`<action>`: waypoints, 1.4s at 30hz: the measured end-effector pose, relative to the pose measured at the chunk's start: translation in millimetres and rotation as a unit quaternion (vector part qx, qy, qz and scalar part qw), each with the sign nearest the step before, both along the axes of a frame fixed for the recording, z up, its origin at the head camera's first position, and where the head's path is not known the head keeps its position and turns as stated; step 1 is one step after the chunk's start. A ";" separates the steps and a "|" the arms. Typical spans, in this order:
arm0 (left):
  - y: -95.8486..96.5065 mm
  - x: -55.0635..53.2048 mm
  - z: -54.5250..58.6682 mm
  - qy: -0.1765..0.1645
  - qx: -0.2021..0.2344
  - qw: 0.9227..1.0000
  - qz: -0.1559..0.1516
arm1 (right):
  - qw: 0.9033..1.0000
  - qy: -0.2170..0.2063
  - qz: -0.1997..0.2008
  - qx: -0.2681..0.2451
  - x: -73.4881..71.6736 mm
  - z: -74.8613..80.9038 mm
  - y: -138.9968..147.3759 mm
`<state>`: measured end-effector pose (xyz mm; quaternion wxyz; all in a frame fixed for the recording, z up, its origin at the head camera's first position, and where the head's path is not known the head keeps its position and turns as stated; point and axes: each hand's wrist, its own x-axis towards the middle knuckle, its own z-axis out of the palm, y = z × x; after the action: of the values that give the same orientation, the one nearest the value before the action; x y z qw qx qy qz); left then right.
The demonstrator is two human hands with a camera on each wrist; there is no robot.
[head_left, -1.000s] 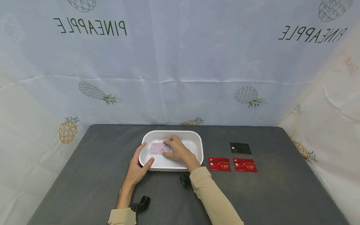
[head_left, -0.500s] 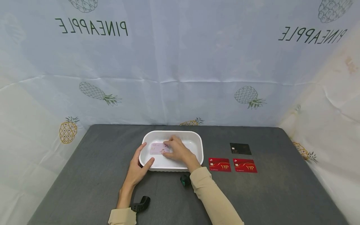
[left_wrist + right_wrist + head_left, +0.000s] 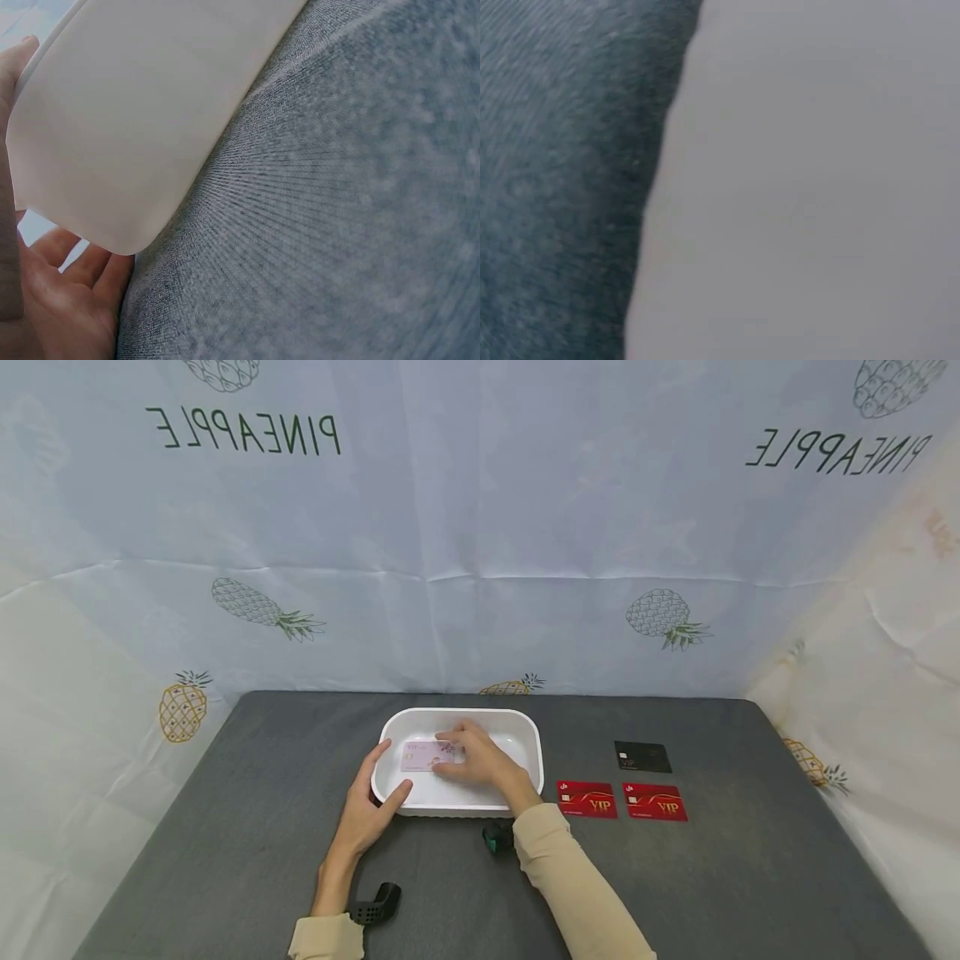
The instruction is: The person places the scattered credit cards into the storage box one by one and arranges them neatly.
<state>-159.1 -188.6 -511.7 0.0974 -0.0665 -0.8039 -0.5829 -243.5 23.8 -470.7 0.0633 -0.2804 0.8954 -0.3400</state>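
A white plastic tray [image 3: 420,797] stands on the dark grey tabletop in the head view. Inside it, a pale pink VIP card [image 3: 420,757] lies at the left of the floor. My left hand [image 3: 363,810] holds the tray's left end, thumb over the front rim; in the left wrist view the fingers [image 3: 94,266] bend round its outer wall. Over the card's right end is my right hand [image 3: 480,762], thumb and fingers spread apart. Whether a fingertip touches the card cannot be made out. The right wrist view has only the tray's blurred wall [image 3: 795,187] and grey cloth.
Right of the tray lie two red VIP cards [image 3: 587,799] [image 3: 655,802] side by side, with a black VIP card [image 3: 642,757] behind them. A pineapple-print curtain [image 3: 465,527] hangs behind the table [image 3: 750,860]. Black wrist devices [image 3: 377,906] sit by both wrists.
My right hand has shifted slightly right, and its fingers have spread a little from the pink card. The left hand and the tray have stayed in place.
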 end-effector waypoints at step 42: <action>1.7 0.4 1.3 -0.006 -0.002 1.000 0.005 | 0.976 -0.069 0.057 -0.199 29.3 47.6 104.8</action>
<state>-158.6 -187.0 -510.4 0.0955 -0.0590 -0.8060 -0.5812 -214.2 128.6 -423.1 0.0872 -0.3136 0.7857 -0.5261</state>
